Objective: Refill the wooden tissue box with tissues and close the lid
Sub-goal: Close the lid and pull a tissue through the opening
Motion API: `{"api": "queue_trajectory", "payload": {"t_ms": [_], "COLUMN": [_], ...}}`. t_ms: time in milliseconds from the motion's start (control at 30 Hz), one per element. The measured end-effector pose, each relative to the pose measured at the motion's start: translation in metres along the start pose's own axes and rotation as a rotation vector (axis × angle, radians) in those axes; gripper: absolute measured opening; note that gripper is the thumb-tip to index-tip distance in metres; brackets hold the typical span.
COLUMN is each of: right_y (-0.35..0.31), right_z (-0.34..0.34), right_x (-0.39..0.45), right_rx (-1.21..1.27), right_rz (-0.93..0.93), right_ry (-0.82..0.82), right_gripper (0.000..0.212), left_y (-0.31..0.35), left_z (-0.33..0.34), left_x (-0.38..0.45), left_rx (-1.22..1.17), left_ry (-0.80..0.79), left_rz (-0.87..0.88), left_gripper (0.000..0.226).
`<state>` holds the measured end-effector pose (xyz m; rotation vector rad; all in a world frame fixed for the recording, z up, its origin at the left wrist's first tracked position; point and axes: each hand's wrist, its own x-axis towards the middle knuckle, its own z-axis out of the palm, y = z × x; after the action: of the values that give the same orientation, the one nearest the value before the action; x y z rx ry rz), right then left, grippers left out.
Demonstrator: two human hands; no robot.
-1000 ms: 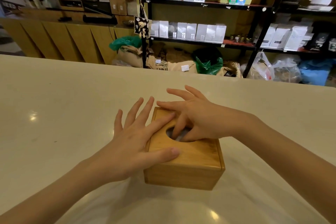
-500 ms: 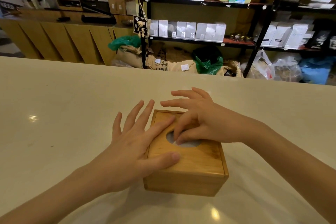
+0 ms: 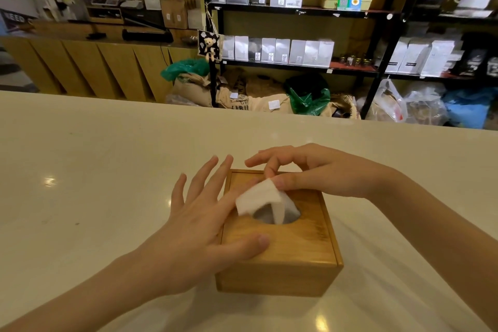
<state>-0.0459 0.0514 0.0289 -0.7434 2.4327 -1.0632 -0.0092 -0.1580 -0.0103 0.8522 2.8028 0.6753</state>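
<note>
A square wooden tissue box (image 3: 280,269) stands on the pale counter (image 3: 89,170), lid shut, with an oval hole in its top. A white tissue (image 3: 260,198) sticks up out of the hole. My right hand (image 3: 312,172) pinches the tissue's upper corner between thumb and forefinger, just above the lid. My left hand (image 3: 199,226) lies flat with fingers spread on the box's left side, thumb resting on the lid. The inside of the box is hidden apart from grey tissue in the hole.
The counter's far edge (image 3: 242,112) runs across the view behind the box. Beyond it stand black shelves (image 3: 296,11) with pouches, and sacks and bags (image 3: 253,101) on the floor.
My right fingers were down in the hole; now they have risen and drawn a tissue up through it. My left hand stays pressed on the box.
</note>
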Motion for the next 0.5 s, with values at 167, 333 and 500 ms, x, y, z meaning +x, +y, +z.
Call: {"api": "queue_trajectory", "payload": {"t_ms": [167, 333, 500], "right_y": [-0.002, -0.003, -0.011], "right_z": [0.000, 0.005, 0.030], "right_x": [0.001, -0.002, -0.024], "right_rx": [0.020, 0.030, -0.099], "right_rz": [0.052, 0.062, 0.008], "right_ry": [-0.001, 0.058, 0.579], "right_gripper": [0.014, 0.007, 0.035], "left_y": [0.000, -0.002, 0.001], "left_z": [-0.003, -0.012, -0.017], "left_x": [0.007, 0.023, 0.030], "left_rx": [-0.131, -0.352, -0.340], "left_ry": [0.091, 0.352, 0.454], "left_rz": [0.066, 0.132, 0.147], "left_gripper": [0.050, 0.017, 0.009]}}
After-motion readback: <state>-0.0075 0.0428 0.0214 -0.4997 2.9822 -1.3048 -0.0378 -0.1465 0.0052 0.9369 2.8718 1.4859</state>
